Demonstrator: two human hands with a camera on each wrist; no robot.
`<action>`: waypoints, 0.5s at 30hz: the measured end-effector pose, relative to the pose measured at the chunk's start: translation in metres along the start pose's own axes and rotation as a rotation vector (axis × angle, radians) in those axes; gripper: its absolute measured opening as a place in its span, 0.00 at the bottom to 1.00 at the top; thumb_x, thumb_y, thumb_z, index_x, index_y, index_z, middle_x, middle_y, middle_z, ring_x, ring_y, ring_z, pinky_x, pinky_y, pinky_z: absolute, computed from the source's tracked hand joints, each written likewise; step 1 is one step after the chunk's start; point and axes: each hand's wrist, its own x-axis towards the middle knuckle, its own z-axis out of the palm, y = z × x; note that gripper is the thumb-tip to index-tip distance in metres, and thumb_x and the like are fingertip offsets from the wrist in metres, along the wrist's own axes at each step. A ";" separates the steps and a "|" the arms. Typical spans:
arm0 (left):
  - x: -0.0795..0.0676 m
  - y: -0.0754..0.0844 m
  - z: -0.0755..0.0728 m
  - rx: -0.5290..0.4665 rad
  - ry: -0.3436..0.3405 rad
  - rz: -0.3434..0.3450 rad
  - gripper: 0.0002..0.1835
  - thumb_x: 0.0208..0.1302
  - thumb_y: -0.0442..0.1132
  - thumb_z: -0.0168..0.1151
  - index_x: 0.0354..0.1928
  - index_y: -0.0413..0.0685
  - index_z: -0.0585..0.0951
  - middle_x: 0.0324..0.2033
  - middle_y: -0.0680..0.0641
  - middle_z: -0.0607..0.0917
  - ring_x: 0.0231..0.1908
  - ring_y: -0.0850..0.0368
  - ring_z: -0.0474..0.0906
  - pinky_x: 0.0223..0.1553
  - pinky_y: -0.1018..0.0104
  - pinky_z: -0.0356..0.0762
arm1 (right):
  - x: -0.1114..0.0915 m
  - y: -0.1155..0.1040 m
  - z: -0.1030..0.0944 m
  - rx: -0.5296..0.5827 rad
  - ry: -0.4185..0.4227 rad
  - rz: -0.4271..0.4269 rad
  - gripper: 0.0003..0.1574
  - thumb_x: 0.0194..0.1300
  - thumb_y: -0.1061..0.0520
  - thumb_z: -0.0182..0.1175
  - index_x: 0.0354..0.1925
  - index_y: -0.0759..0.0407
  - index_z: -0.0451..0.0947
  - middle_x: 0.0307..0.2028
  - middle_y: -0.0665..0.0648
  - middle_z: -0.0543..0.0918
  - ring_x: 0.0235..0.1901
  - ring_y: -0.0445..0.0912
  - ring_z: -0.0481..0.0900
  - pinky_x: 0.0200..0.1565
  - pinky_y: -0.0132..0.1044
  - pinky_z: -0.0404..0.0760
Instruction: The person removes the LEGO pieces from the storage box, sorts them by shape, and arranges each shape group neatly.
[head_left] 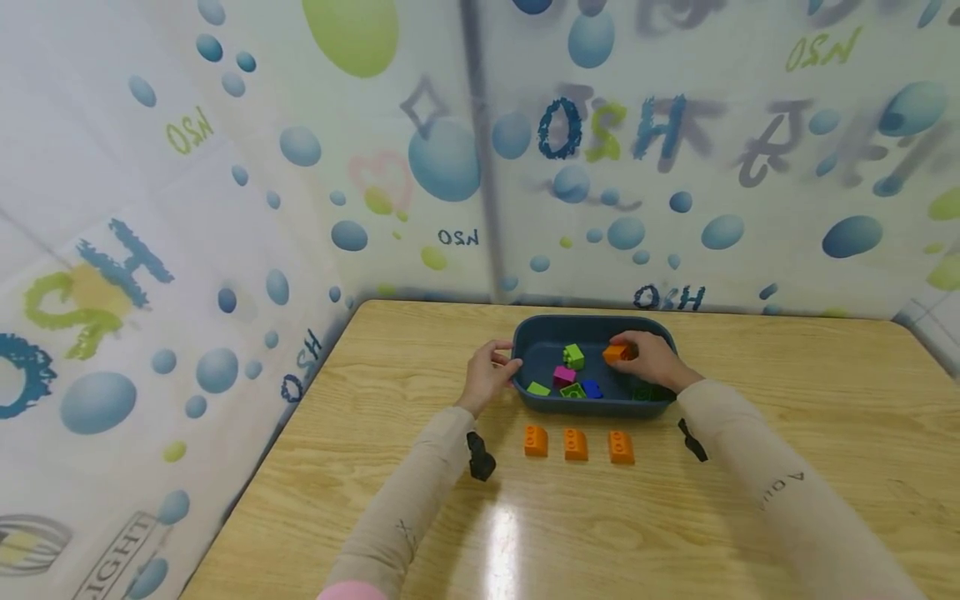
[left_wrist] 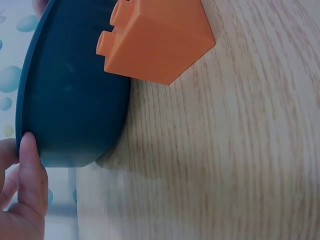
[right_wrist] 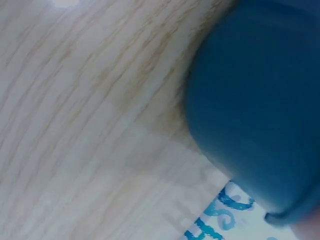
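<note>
A dark blue plastic tray (head_left: 555,405) with rounded corners stands on the table. My left hand (head_left: 487,372) grips its left rim; in the left wrist view the thumb (left_wrist: 30,175) lies against the outside wall, with fingers behind the rim. Inside the tray, my right hand (head_left: 651,360) pinches an orange toy brick (head_left: 617,354). Around it in the tray lie several green bricks, such as one upright green brick (head_left: 573,357), plus a magenta brick (head_left: 564,377) and a blue brick (head_left: 592,389). The right wrist view shows mainly the tray's outer wall (right_wrist: 255,110).
In front of the tray, three orange bricks form a row: a left one (head_left: 536,441), a middle one (head_left: 575,444) and a right one (head_left: 621,447). The wooden table (head_left: 375,400) reaches back to a patterned curtain (head_left: 420,275).
</note>
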 end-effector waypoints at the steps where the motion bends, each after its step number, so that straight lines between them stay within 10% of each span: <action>1: 0.000 0.000 0.000 0.003 0.002 0.002 0.18 0.57 0.33 0.60 0.50 0.37 0.73 0.28 0.42 0.76 0.22 0.50 0.77 0.26 0.55 0.81 | -0.001 -0.001 -0.001 0.008 0.000 -0.016 0.24 0.56 0.63 0.59 0.50 0.73 0.69 0.45 0.70 0.74 0.40 0.57 0.73 0.44 0.50 0.74; 15: -0.001 0.001 0.000 0.006 0.006 0.000 0.18 0.57 0.33 0.60 0.50 0.38 0.74 0.29 0.41 0.77 0.21 0.56 0.76 0.27 0.54 0.80 | -0.028 -0.010 -0.018 0.132 0.010 -0.135 0.23 0.58 0.64 0.58 0.51 0.73 0.69 0.44 0.68 0.74 0.37 0.53 0.76 0.38 0.39 0.79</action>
